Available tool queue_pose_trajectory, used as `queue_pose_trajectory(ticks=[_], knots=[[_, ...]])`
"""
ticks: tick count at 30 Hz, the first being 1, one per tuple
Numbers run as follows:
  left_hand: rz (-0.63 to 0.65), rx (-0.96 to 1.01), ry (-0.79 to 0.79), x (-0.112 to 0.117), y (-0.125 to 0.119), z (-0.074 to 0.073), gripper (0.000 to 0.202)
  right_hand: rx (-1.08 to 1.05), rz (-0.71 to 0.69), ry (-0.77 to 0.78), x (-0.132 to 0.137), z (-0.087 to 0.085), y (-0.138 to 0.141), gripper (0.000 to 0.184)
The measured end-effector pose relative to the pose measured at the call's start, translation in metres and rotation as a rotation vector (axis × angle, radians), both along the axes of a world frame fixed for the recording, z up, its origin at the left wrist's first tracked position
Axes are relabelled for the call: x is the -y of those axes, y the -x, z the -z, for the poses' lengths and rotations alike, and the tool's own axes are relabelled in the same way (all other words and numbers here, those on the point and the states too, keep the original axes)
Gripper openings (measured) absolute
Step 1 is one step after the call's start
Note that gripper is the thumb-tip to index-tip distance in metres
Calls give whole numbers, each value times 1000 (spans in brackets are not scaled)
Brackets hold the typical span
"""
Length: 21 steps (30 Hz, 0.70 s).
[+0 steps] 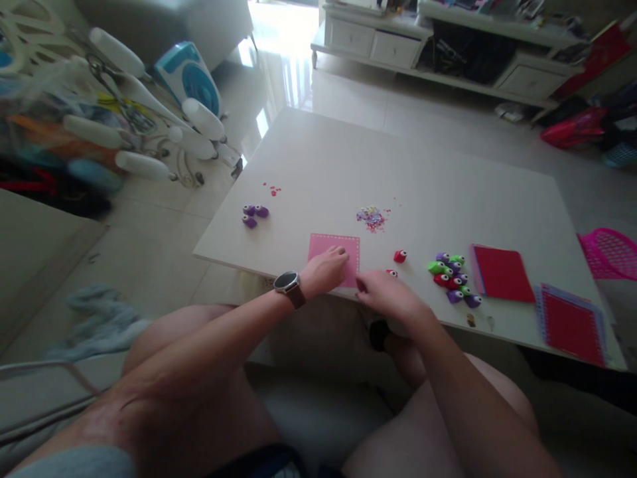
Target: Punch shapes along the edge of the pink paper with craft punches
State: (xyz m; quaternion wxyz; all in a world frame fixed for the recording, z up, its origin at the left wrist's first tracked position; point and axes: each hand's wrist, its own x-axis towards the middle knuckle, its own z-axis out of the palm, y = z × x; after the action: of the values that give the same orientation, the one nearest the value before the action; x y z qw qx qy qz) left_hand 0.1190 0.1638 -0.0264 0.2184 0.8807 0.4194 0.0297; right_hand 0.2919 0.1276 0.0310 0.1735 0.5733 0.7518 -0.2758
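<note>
A pink square sheet (332, 249) lies near the front edge of the white table (398, 172). My left hand (326, 269), with a watch on the wrist, rests on the sheet's front edge with its fingers curled. My right hand (388, 294) is at the sheet's right corner, fingers pinched around a small red punch (391, 272) that is mostly hidden. Another red punch (399, 255) sits just beyond it.
A cluster of green, purple and red punches (454, 277) lies right of my hands, beside two stacks of red sheets (502, 272) (572, 325). Purple punches (253, 214) and confetti (371, 218) lie farther off. A pink basket (610, 252) stands at right.
</note>
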Motion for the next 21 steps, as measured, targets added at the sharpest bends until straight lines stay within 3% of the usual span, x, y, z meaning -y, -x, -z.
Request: queue_pose_trajectory(ticks=[4,7,13,21], knots=[[84,36,-2,18,3,4,32,93,89,-245,-22,8,-51,19],[100,1,-3,27,1,4,35,118,138,-231,-28,20,-69,22],[64,-22,-1,31,3,-2,24,61,115,-114,-31,37,-55,15],[32,38,11,25,11,-3,18,-94,90,-61,-36,36,-36,7]])
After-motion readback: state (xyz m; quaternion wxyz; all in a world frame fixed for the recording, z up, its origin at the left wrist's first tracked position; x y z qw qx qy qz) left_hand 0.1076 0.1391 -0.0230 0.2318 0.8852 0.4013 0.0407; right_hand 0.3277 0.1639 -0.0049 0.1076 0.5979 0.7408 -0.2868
